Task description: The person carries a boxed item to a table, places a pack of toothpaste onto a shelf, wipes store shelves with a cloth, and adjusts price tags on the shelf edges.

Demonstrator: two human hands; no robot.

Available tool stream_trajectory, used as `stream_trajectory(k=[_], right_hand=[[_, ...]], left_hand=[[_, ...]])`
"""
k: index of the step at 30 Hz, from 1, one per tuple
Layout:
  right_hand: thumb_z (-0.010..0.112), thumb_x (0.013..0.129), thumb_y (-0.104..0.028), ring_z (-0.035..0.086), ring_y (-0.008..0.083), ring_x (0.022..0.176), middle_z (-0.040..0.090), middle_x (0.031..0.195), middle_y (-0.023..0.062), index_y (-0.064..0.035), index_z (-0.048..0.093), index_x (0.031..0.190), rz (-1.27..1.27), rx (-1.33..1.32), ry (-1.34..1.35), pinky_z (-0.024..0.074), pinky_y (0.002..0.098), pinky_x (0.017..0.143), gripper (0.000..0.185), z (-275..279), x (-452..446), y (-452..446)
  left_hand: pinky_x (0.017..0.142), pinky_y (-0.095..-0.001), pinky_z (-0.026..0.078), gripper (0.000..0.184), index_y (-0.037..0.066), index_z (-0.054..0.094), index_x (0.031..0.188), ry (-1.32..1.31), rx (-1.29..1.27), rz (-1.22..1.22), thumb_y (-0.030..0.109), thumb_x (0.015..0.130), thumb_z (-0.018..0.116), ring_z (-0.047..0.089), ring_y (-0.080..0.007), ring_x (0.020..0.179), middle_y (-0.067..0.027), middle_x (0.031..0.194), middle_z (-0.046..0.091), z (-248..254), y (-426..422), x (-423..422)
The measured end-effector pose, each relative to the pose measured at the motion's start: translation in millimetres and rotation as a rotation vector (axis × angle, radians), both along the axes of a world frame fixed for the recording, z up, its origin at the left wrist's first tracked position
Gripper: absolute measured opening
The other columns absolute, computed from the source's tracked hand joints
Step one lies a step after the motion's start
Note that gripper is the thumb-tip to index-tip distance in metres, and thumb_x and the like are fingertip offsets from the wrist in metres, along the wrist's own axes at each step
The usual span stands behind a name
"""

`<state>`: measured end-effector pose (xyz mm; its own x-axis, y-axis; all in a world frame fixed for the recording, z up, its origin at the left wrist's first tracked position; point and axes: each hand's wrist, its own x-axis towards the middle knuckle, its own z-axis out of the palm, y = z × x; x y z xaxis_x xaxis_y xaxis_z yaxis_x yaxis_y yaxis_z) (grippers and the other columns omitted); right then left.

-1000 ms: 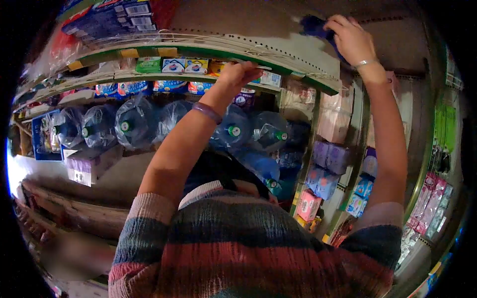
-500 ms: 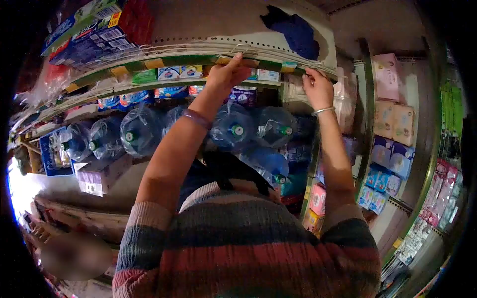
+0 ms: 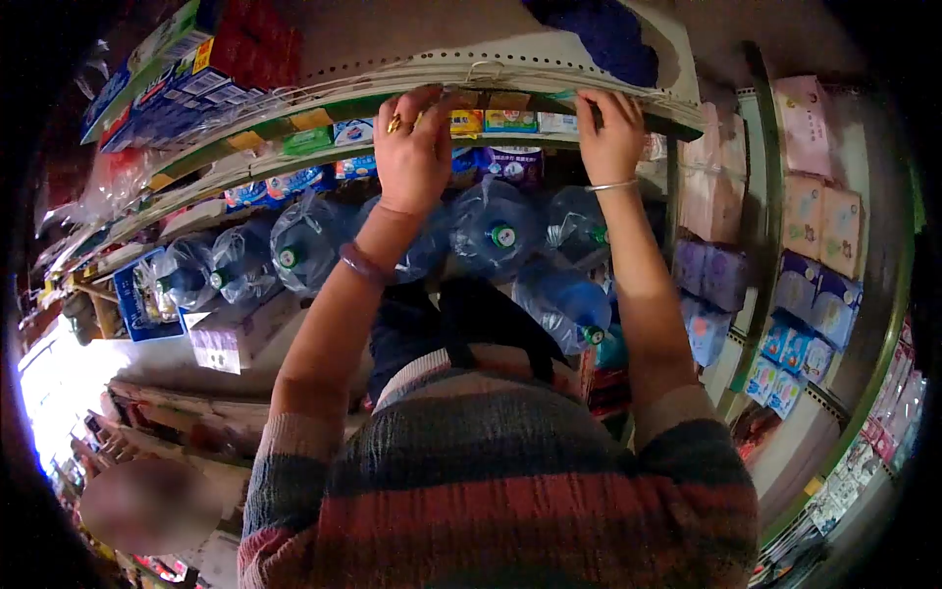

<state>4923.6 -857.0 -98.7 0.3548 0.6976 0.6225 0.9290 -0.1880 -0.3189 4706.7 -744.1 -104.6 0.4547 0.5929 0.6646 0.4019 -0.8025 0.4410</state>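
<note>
Upper part of the frame: the green edge strip (image 3: 353, 107) of a shelf, with my two hands at work on it. My left hand (image 3: 407, 152), upper centre, is at the strip with its fingers bent and fairly close together, the thumb a little apart; I cannot tell whether they pinch anything. My right hand (image 3: 613, 133), right of centre, curls narrowly over the same strip, its fingertips beside a teal label (image 3: 562, 96); their grip, too, I cannot make out. Pale wires (image 3: 530, 82) run along the shelf's lip just above. The dark blue cloth (image 3: 608, 44) lies on the upper board (image 3: 422, 34), near the top edge of the frame, out of both hands. Below the strip are small boxes (image 3: 510, 121) and, at the centre, large bottles (image 3: 496, 231) in clear wrap. As to progress, both hands have reached the strip and the cloth is laid aside; since neither hand is clear of the strip, I judge the handling unfinished. Whether the strip sits firmly, I cannot tell.
</note>
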Motion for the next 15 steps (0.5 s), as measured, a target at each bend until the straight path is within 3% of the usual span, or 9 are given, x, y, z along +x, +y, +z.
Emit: stream_trajectory(k=[1,8,15], right_hand=[[0.065,0.075,-0.010,0.057,0.0280,0.078,0.062,0.082,0.0063,-0.0079,0.064,0.082,0.020,0.032,-0.065,0.0449,0.0360,0.071,0.008,1,-3,5],[0.066,0.073,-0.014,0.056,0.0277,0.076,0.061,0.079,0.0061,-0.0112,0.065,0.080,0.045,0.074,-0.115,0.0453,0.0378,0.068,0.007,-7,-15,20],[0.065,0.073,-0.015,0.055,0.0271,0.076,0.061,0.079,0.0044,-0.0122,0.064,0.078,-0.006,0.057,-0.116,0.0452,0.0370,0.069,0.006,-2,-16,19]], left_hand=[[0.082,-0.0384,0.041,0.033,0.017,0.065,0.097,0.037,-0.026,-0.017,0.003,0.068,0.059,0.050,-0.0231,0.097,0.0031,0.103,0.058,2,1,3],[0.074,-0.0341,0.043,0.030,0.022,0.067,0.094,0.215,0.134,-0.035,0.009,0.069,0.056,0.053,-0.0221,0.088,0.0037,0.090,0.060,-13,23,3],[0.075,-0.0367,0.043,0.028,0.022,0.067,0.093,0.145,0.136,-0.030,0.010,0.069,0.060,0.053,-0.0238,0.087,0.0015,0.087,0.059,-11,28,2]])
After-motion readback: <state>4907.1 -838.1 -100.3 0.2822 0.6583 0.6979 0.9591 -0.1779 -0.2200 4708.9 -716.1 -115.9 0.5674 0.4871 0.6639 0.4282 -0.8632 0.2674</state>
